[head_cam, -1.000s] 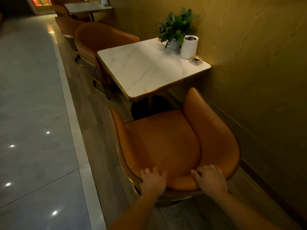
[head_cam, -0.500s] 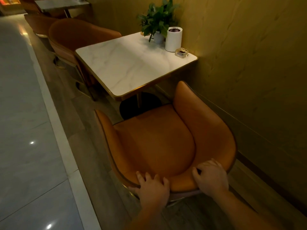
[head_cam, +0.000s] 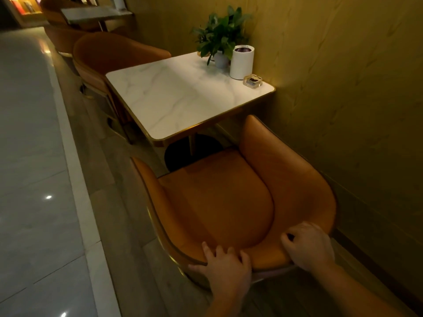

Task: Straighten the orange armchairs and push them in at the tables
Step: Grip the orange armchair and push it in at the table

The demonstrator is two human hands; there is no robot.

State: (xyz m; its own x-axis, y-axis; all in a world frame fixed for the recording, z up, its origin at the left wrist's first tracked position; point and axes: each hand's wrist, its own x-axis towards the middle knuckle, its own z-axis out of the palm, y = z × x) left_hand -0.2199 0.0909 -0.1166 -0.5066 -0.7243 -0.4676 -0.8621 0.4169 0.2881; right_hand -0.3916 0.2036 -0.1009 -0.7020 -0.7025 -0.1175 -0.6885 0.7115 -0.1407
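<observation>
Head view showed my left hand (head_cam: pixel 225 264) and right hand (head_cam: pixel 309 248) both gripping the backrest rim of the orange armchair (head_cam: pixel 219 202), fingers curled over its top. The chair stood at the near end of the marble table (head_cam: pixel 183 97), seat facing it, one armrest close to the wall (head_cam: pixel 343 88). A second armchair (head_cam: pixel 109 56) sat at the far end. A potted plant (head_cam: pixel 219 37), white cylinder (head_cam: pixel 242 61) and glass ashtray (head_cam: pixel 252 81) stood on the tabletop by the wall.

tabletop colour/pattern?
White marble with grey veining, gold edge trim, on the table; head view.
</observation>
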